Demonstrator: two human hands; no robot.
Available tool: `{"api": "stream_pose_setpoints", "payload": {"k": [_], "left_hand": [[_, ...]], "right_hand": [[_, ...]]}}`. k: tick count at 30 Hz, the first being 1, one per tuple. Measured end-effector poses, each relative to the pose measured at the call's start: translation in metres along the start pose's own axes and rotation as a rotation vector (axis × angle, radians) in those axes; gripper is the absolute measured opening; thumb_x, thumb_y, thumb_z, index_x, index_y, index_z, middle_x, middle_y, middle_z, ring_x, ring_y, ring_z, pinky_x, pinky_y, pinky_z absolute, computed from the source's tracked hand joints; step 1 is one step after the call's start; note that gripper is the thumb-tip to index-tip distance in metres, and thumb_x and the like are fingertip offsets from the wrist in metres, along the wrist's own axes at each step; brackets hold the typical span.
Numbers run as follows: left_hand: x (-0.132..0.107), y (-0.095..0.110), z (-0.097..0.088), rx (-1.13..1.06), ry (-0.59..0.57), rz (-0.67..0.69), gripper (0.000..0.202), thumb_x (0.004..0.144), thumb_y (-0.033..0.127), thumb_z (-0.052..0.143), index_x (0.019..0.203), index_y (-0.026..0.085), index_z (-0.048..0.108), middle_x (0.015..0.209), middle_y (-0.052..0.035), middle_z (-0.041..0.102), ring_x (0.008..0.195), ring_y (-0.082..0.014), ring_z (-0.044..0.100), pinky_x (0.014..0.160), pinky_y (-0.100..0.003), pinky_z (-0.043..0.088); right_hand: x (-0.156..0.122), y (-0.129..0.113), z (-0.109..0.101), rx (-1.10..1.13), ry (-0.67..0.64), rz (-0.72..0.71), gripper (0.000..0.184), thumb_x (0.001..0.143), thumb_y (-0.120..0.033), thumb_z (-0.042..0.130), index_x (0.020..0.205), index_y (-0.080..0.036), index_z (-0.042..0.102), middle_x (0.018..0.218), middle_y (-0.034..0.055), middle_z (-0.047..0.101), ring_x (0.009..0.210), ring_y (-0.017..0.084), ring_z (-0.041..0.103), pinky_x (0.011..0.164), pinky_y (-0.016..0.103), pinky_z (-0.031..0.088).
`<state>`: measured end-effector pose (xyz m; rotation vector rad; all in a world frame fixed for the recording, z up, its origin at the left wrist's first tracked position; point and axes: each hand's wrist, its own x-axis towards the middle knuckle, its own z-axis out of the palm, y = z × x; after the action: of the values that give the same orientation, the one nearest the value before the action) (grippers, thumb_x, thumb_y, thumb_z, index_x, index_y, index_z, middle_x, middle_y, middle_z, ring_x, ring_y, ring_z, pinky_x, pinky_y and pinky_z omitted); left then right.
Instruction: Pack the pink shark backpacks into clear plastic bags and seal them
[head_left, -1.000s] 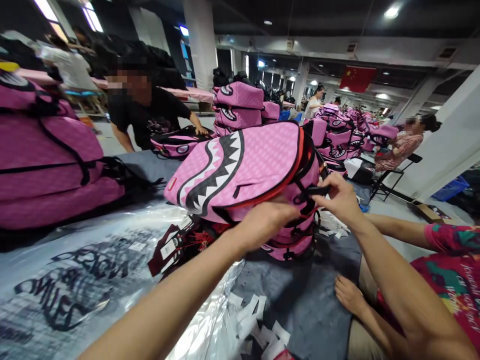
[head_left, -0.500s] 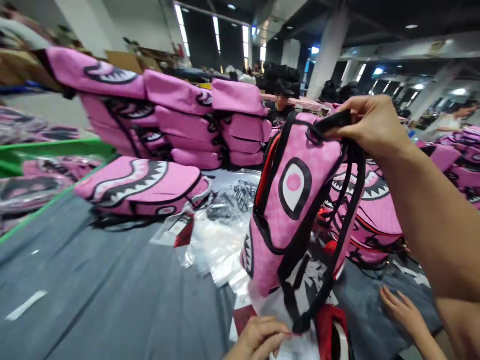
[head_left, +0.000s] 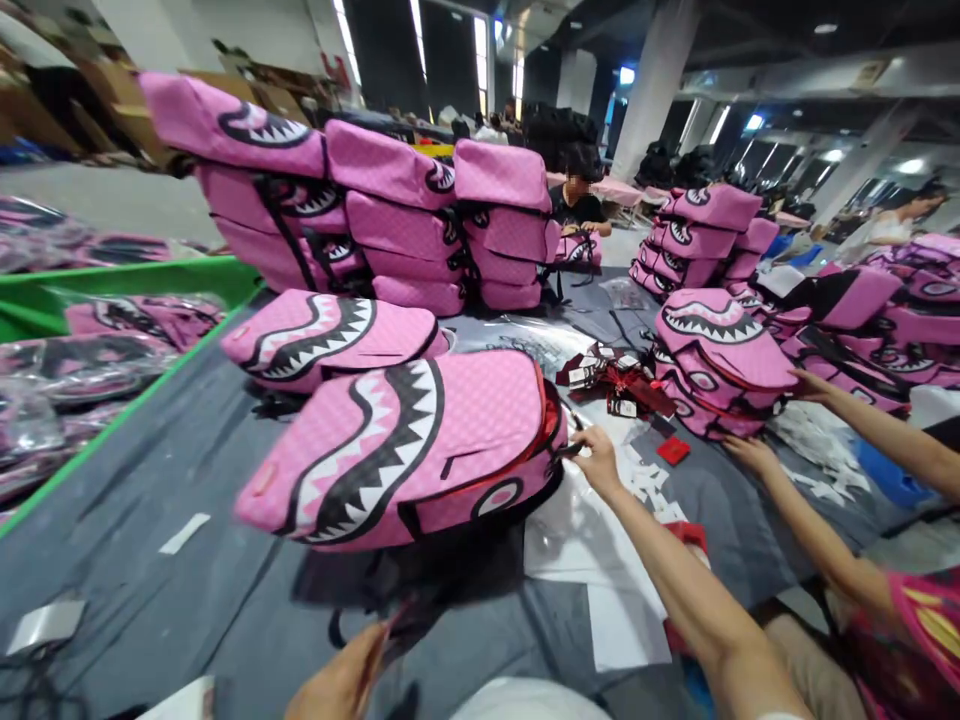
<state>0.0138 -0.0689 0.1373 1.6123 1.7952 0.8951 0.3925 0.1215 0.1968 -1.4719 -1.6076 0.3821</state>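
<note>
A pink checked backpack (head_left: 480, 420) with a shark-mouth print and an eye on its side lies tilted just over the table, front panel up. My right hand (head_left: 598, 462) grips the black carry handle at its top end. Part of the red lining shows along the zip. Below the bag, at the bottom of the view, my left hand (head_left: 341, 675) is closed with fingers pressed together. A thin reddish thing pokes from its fingertips, too blurred to name. The bag's straps are mostly hidden underneath.
Another shark backpack (head_left: 337, 335) lies behind, before tall stacks of pink bags (head_left: 502, 255). A green-edged bin (head_left: 150, 272) with wrapped bags stands left. Dark red tags (head_left: 619, 380) lie mid-table. A co-worker's hands (head_left: 754, 455) touch stacked backpacks (head_left: 724, 340) at right.
My right hand has swung the backpack from upright at the right down to the left, laying it over. My left hand has moved left, away from the strap. A co-worker's hands now touch the right-hand bags.
</note>
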Motion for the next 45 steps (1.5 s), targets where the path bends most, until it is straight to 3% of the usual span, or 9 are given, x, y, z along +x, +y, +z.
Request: {"api": "stream_pose_setpoints", "payload": {"k": [4,9,13,16,20,26,34,40,45], "left_hand": [[-0.006,0.023,0.012,-0.079,-0.149,-0.041,0.028,0.083,0.046,0.058,0.098,0.029,0.075,0.086,-0.0035,0.079,0.069,-0.0237,0.074,0.064,-0.032,0.059],[0.014,0.074,0.089,-0.609,-0.578,-0.344,0.050,0.074,0.066,0.066,0.089,0.018,0.065,0.063,-0.0018,0.069,0.036,-0.0126,0.053,0.036,-0.023,0.039],[0.037,0.079,0.148,-0.668,-0.548,-0.447,0.046,0.071,0.060,0.071,0.083,0.017,0.059,0.058,-0.0013,0.066,0.037,-0.0129,0.056,0.035,-0.022,0.039],[0.050,0.074,0.171,-0.573,-0.487,-0.443,0.033,0.079,0.047,0.068,0.084,0.016,0.059,0.056,0.0006,0.064,0.033,-0.0133,0.054,0.032,-0.021,0.037],[0.057,0.071,0.189,-0.481,-0.388,-0.406,0.019,0.087,0.032,0.061,0.093,0.014,0.064,0.060,0.0007,0.067,0.036,-0.0116,0.055,0.036,-0.020,0.041],[0.056,0.076,0.217,-0.467,-0.364,-0.417,0.023,0.091,0.023,0.057,0.107,0.011,0.068,0.059,0.0011,0.069,0.037,-0.0118,0.056,0.040,-0.021,0.044],[0.051,0.076,0.215,-0.449,-0.347,-0.387,0.027,0.091,0.025,0.060,0.112,0.012,0.071,0.062,-0.0001,0.071,0.038,-0.0109,0.055,0.041,-0.020,0.044],[0.059,0.088,0.227,-0.413,-0.347,-0.315,0.027,0.092,0.030,0.056,0.108,0.014,0.070,0.071,-0.0030,0.073,0.043,-0.0128,0.059,0.043,-0.023,0.049],[0.055,0.100,0.226,-0.392,-0.320,-0.212,0.031,0.091,0.030,0.058,0.119,0.018,0.064,0.101,-0.0096,0.077,0.081,-0.0218,0.074,0.074,-0.032,0.059]], "right_hand": [[-0.073,0.037,0.040,-0.112,-0.221,0.189,0.025,0.064,-0.017,0.082,0.068,-0.020,0.058,0.065,-0.0067,0.049,0.061,0.013,0.052,0.058,0.023,0.042],[-0.134,0.049,0.043,-0.130,-0.184,0.271,0.030,0.081,-0.020,0.064,0.111,-0.021,0.063,0.070,-0.0057,0.054,0.064,0.015,0.055,0.063,0.025,0.044],[-0.163,0.046,0.075,-0.062,-0.171,0.242,0.046,0.076,-0.029,0.066,0.120,-0.021,0.058,0.095,0.0029,0.064,0.078,0.018,0.063,0.075,0.031,0.052],[-0.162,0.047,0.098,-0.028,-0.107,0.288,0.041,0.071,-0.028,0.067,0.110,-0.021,0.059,0.102,0.0069,0.064,0.088,0.023,0.064,0.079,0.036,0.054],[-0.155,0.055,0.096,0.060,-0.090,0.298,0.024,0.075,-0.021,0.061,0.098,-0.021,0.063,0.090,0.0041,0.065,0.083,0.021,0.064,0.075,0.033,0.055],[-0.153,0.068,0.077,0.187,-0.151,0.310,0.026,0.078,-0.016,0.056,0.101,-0.021,0.068,0.099,0.0058,0.071,0.083,0.018,0.069,0.069,0.028,0.059],[-0.144,0.075,0.072,0.319,-0.245,0.353,0.024,0.077,-0.017,0.060,0.098,-0.020,0.072,0.097,0.0041,0.075,0.085,0.018,0.072,0.080,0.031,0.060],[-0.142,0.075,0.070,0.328,-0.206,0.390,0.017,0.087,-0.031,0.059,0.089,-0.020,0.073,0.085,0.0030,0.074,0.075,0.017,0.069,0.070,0.028,0.057],[-0.136,0.066,0.062,0.288,-0.148,0.389,0.017,0.088,-0.030,0.060,0.078,-0.021,0.072,0.079,0.0027,0.071,0.076,0.018,0.065,0.072,0.030,0.054]]}}
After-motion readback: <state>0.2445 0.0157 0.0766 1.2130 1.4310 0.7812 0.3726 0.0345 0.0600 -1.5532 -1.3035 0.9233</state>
